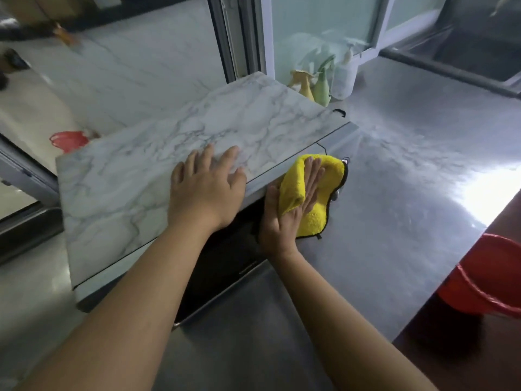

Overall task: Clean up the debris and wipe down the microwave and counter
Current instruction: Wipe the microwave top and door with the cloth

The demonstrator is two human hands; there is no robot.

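Head view, microwave: the box-shaped microwave with a marble-patterned top (pixel 174 153) sits on the grey steel counter (pixel 394 198), its dark glass door facing the person
Head view, left hand: the left hand (pixel 207 190) lies flat on the microwave top near the front edge, fingers straight and spread, holding nothing, seemingly to steady the oven
Head view, right hand: the right hand (pixel 287 213) presses the yellow microfibre cloth with a black hem (pixel 313 193) against the front panel at the right end, fingers straight over the cloth
Head view, surroundings: three squeeze bottles (pixel 324 80) stand behind the oven; a red plastic bucket (pixel 485 277) sits at the right, beyond the counter edge
Doing it well: probably keep the palm flat, wipe in overlapping passes along the panel, and brace the top so the oven does not slide
Debris: none that I can make out on the counter
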